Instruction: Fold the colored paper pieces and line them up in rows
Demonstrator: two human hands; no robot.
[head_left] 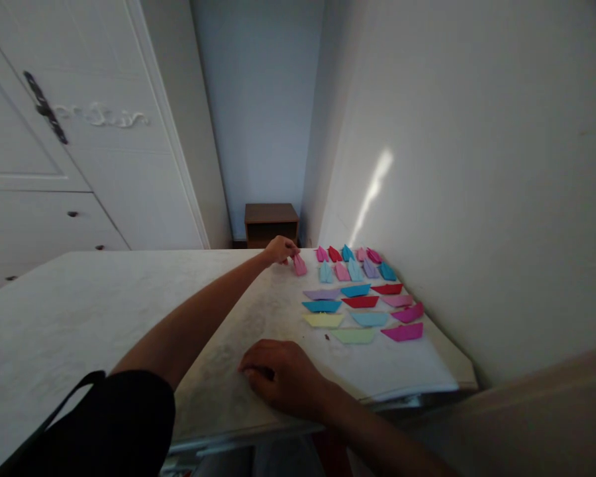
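So the big stuff first: one white cabinet [94, 159] stands at 10 to 11 o'clock, a pale tabletop [104, 318] fills the middle, and one brown wooden stand [271, 212] sits past its far edge at 12.

Two hands. The right hand [285, 377] rests near the edge at 6, fingers curled together, thumb a little apart, nothing in it. The left hand [281, 250] reaches out to 12, thumb and fingertips pinching the narrow far end of a pink paper boat [299, 264]. That boat is by the far edge, long axis roughly 11 to 5, narrow end pointing at 11 (can't tell if it's touching the table, tbh).

At 1 to 2 o'clock I count 21 other boats [360, 302]: four pink, four blue, three red, three magenta, three light blue, two lavender, one yellow, one green. The ten farthest point roughly 11 to 12; the nearer eleven lie lengthwise, about 9 to 3. Smallest thing: a dark speck [327, 337] just beside the green one.
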